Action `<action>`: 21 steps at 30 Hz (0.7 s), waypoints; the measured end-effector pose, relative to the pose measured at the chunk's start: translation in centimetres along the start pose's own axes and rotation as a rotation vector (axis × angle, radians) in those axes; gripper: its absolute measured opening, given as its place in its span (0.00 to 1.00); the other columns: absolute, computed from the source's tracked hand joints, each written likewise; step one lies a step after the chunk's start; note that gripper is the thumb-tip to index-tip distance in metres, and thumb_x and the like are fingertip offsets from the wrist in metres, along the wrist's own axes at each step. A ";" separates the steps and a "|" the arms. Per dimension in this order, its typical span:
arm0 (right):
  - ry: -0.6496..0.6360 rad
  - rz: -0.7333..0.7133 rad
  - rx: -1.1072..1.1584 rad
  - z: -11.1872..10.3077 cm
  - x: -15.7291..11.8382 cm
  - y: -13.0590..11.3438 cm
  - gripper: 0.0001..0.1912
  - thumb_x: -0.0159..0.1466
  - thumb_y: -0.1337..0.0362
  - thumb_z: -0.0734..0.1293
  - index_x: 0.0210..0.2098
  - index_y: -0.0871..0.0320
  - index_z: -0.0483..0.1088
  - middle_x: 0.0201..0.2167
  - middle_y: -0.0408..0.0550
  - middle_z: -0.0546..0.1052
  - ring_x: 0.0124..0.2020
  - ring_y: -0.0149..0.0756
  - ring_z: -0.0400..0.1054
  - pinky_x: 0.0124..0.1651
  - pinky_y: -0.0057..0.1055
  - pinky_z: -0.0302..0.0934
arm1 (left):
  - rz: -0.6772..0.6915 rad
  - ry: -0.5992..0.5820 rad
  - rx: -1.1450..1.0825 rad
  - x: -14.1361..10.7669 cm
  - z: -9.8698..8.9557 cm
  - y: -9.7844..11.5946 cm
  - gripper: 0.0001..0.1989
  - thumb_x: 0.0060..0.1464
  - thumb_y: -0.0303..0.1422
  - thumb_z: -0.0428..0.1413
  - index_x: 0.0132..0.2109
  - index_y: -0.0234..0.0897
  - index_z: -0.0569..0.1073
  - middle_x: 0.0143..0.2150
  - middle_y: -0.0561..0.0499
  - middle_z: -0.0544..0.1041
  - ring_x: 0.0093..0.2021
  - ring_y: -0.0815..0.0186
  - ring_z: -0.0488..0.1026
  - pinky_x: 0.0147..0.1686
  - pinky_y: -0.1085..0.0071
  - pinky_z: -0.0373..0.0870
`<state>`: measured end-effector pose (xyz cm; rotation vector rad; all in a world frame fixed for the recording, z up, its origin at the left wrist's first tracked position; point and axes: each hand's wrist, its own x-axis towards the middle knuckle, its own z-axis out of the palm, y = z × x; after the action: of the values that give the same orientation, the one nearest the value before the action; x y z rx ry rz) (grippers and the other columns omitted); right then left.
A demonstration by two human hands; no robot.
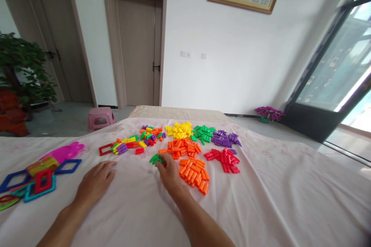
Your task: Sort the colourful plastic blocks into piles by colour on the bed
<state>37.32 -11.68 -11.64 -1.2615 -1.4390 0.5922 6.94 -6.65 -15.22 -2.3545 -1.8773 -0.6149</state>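
My right hand (167, 170) is closed at the middle of the cloth, its fingers on a few green pieces (155, 159). My left hand (97, 179) lies flat on the cloth, holding nothing. Orange pieces (193, 171) spread just right of my right hand. Beyond them are separate piles of yellow (181, 129), green (203, 134) and purple pieces (224, 139). A red pile (226, 159) sits to the right. Mixed-colour pieces (150, 136) lie beyond and between my hands, with more (124, 146) near a red frame (105, 149).
Blue, red and teal flat frames (39, 186) and a pink item (65, 152) lie at the left on the pale cloth (246, 208). A pink stool (101, 119) stands past the table's far left edge, and a potted flower (269, 113) past the right.
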 end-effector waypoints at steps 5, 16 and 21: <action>0.222 0.138 0.135 -6.5 5.7 1.1 0.20 0.60 0.57 0.67 0.48 0.59 0.79 0.39 0.50 0.83 0.34 0.37 0.76 0.38 0.31 0.71 | -0.013 -0.021 -0.037 0.1 0.5 -0.9 0.25 0.67 0.39 0.44 0.60 0.38 0.78 0.63 0.41 0.78 0.64 0.54 0.74 0.66 0.58 0.67; 0.528 0.323 -0.297 -18.6 13.5 2.8 0.11 0.54 0.62 0.70 0.32 0.63 0.79 0.14 0.40 0.69 0.20 0.32 0.65 0.23 0.24 0.55 | -0.079 -0.014 -0.117 0.3 1.1 -1.5 0.24 0.67 0.39 0.45 0.60 0.40 0.78 0.62 0.42 0.78 0.62 0.55 0.75 0.64 0.58 0.68; 0.469 0.311 -0.413 -19.8 14.0 4.3 0.15 0.55 0.64 0.68 0.39 0.62 0.82 0.23 0.46 0.78 0.28 0.38 0.74 0.30 0.26 0.63 | -0.059 -0.012 -0.138 0.2 1.1 -1.6 0.24 0.67 0.39 0.46 0.60 0.40 0.78 0.62 0.43 0.78 0.63 0.56 0.74 0.65 0.58 0.68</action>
<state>59.12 -2.96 -4.15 -1.8304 -1.0019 0.1743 5.75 -5.75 -16.42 -2.3959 -1.9770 -0.7608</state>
